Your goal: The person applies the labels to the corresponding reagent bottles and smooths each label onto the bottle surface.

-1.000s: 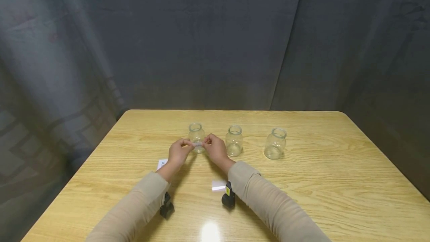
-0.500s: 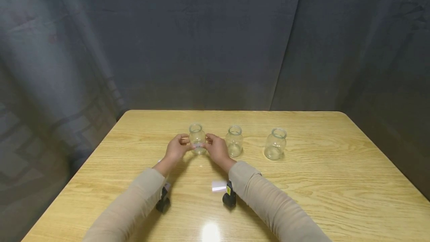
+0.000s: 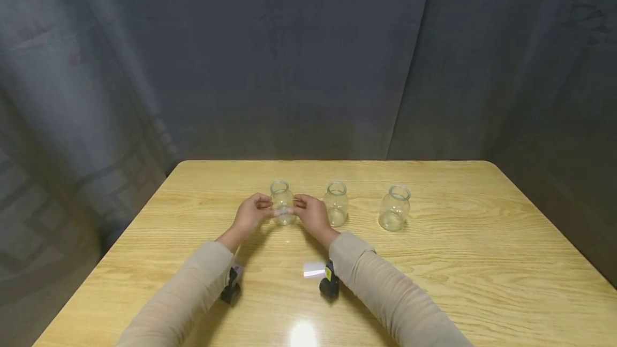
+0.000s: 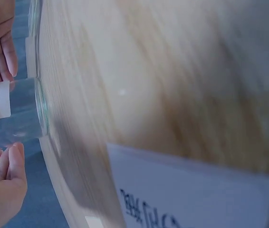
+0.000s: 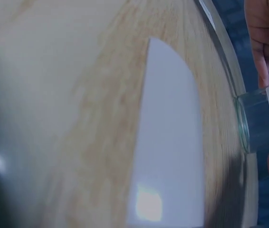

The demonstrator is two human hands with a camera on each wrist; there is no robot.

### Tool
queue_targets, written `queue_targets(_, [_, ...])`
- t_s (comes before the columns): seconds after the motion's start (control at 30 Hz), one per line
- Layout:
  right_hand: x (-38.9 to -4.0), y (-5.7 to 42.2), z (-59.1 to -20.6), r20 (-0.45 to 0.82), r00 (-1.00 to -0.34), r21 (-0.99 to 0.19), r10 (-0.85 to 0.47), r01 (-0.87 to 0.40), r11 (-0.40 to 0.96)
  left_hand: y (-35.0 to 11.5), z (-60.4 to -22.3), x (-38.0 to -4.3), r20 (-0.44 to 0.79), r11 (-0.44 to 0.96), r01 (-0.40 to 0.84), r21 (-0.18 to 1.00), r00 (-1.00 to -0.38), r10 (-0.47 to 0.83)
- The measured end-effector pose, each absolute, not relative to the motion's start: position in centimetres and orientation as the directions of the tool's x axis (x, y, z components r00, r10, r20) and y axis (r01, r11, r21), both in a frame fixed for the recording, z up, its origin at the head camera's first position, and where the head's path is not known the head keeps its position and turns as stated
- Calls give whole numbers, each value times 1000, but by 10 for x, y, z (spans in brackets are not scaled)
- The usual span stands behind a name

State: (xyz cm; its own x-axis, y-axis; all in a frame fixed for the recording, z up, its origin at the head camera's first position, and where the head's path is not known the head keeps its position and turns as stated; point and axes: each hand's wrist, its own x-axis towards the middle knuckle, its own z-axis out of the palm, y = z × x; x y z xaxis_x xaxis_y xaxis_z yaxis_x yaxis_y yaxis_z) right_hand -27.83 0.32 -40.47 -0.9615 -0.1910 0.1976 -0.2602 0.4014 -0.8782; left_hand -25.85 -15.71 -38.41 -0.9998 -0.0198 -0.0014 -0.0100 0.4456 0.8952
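As the leftmost clear, round-bellied glass jar (image 3: 282, 199) stands upright on the pale wooden table (image 3: 482, 240), here's what looks like the sticking step: left hand (image 3: 249, 215) and right hand (image 3: 312, 215) grasp it from either side, fingers bent against the glass, thumbs on a white paper label (image 4: 2, 100) with dark characters across its front. Next, I'd judge, comes smoothing outward, edges pressed flat, jar steady, before both hands let go.

Clear glass jar (image 3: 281, 200), leftmost of three, upright on wooden table (image 3: 463, 261); white label (image 4: 2, 100), black characters, against near side.
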Motion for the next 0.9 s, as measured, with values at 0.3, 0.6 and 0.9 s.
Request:
queue_targets(0.3, [-275, 3, -404, 186, -966, -882, -177, -244, 404, -159, -386, -258, 9, 438, 13, 899, -1000, 11])
queue_targets(0.6, [-276, 2, -404, 186, -968, -876, -169, -241, 417, -160, -387, -260, 19, 444, 24, 896, -1000, 16])
queue_targets(0.9, [-272, 1, -403, 194, -968, -867, -159, -245, 434, -163, -385, -259, -8, 467, 9, 884, -999, 34])
